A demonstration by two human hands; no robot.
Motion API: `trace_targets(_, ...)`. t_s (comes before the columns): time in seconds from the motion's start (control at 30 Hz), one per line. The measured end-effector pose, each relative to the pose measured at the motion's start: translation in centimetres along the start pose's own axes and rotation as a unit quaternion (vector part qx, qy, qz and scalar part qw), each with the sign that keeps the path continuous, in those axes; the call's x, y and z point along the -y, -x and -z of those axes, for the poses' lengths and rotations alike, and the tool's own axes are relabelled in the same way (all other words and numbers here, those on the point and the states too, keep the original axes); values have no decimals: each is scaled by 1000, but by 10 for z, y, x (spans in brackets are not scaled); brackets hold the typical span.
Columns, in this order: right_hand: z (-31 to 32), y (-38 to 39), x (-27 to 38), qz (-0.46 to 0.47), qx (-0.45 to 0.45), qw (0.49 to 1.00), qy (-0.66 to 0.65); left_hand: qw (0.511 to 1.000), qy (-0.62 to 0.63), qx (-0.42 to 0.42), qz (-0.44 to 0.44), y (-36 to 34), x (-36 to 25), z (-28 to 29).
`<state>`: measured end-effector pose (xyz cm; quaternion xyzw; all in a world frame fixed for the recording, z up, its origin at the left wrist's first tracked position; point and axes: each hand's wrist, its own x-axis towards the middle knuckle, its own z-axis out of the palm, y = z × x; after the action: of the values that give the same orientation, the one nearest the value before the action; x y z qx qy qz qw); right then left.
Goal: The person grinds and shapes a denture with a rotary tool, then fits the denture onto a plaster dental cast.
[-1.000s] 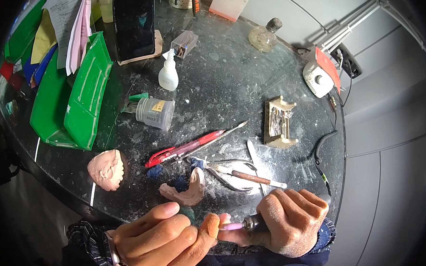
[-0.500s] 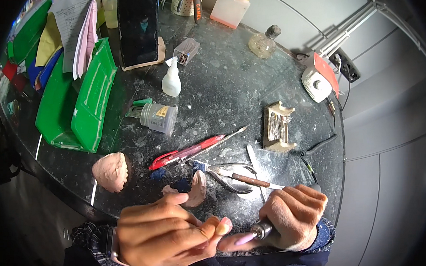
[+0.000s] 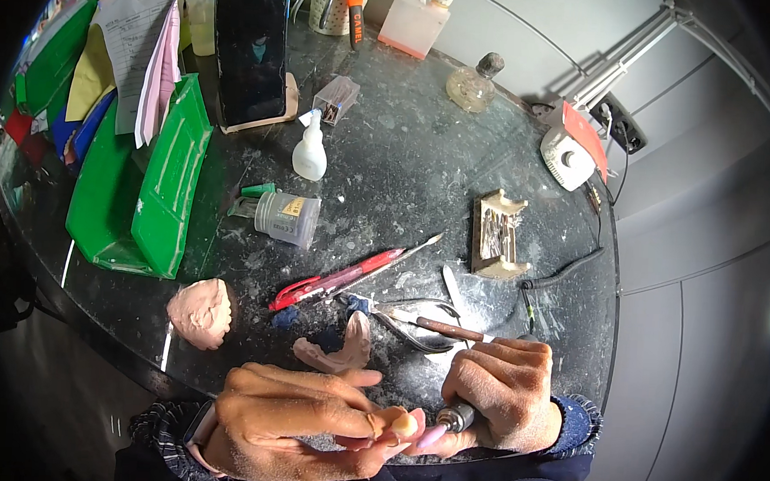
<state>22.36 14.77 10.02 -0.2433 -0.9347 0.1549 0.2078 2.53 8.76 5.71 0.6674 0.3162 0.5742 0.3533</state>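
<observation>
My left hand (image 3: 297, 419) is closed, pinching a small pink denture piece with a pale tooth (image 3: 405, 425) between thumb and fingers; most of the piece is hidden. My right hand (image 3: 501, 390) grips a metal rotary handpiece (image 3: 457, 416). Its pink pointed grinding tip (image 3: 432, 435) sits right beside the denture piece; I cannot tell if they touch. White dust coats both hands. Just beyond the left fingers lies a curved pink dental arch (image 3: 344, 350). A pink plaster tooth model (image 3: 200, 313) stands farther left.
Past my hands lie a brown-handled tool (image 3: 448, 329), black-handled pliers (image 3: 415, 339) and a red pen (image 3: 339, 278). A bur holder (image 3: 497, 236), a tipped clear cup (image 3: 288, 217) and a white dropper bottle (image 3: 309, 154) stand farther off. Green bins (image 3: 166, 185) and a phone (image 3: 251, 55) occupy the left.
My right hand has shifted left, bringing the grinding tip up to the denture piece. The left hand has turned slightly, showing more of the tooth.
</observation>
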Motion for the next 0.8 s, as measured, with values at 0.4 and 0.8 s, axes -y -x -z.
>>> trace_targets(0.4,1,-2,4,15,23,999,15,998,50,17,36,0,-6,1)
trace_targets(0.8,0,0,-1,-4,-22,999,33,999,-35,-24,-21,6,-1,-4)
